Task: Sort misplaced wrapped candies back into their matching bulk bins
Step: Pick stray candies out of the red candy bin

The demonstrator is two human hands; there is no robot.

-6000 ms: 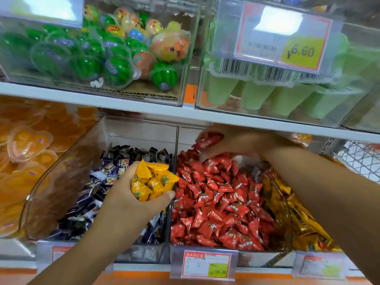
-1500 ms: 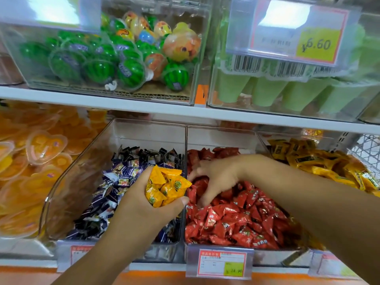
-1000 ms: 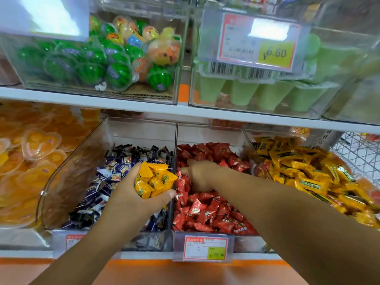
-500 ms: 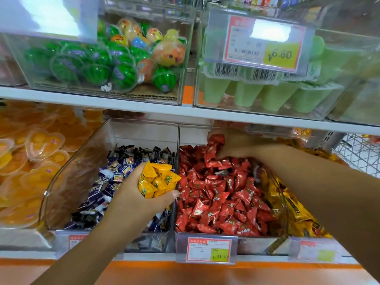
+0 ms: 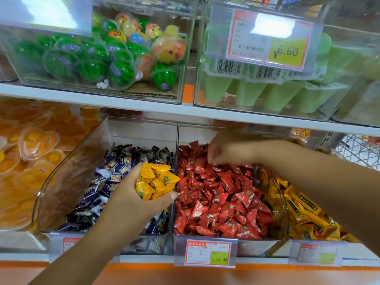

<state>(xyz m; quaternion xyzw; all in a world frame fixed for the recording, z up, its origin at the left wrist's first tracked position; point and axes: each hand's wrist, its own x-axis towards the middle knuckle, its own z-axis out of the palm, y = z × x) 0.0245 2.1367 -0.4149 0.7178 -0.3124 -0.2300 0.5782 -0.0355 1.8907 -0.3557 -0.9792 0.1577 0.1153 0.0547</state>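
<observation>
Yellow wrapped candies [image 5: 156,179]: a bunched handful, sawtooth-edged wrappers with round green marks, held in the left hand [image 5: 127,200]. The thumb lies across the underside of the bunch, the curled fingers [image 5: 132,172] close behind and over it, and the wrapper ends stick out toward the right. The handful sits above the clear wall between two bins, touching neither lot of candy below. To its left is the bin of purple wrapped candies [image 5: 107,182], to its right the bin of red wrapped candies [image 5: 222,202]. Right hand [image 5: 228,150]: reached to the rear of the red bin [image 5: 197,132], blurred, knuckles up. Its fingertips [image 5: 213,160] point down onto the red pile; whether they pinch a piece cannot be told. Right of the red bin is a third bin of gold wrapped candies [image 5: 302,210], partly hidden by the right forearm. A price tag [image 5: 207,253] reading 24.90 is clipped to the red bin's front. Far left are orange jelly cups [image 5: 37,142]. On the white shelf [image 5: 123,103] above stand watermelon-patterned jellies [image 5: 121,73] and green cups [image 5: 277,95], behind a tag [image 5: 267,40] reading 6.60.
</observation>
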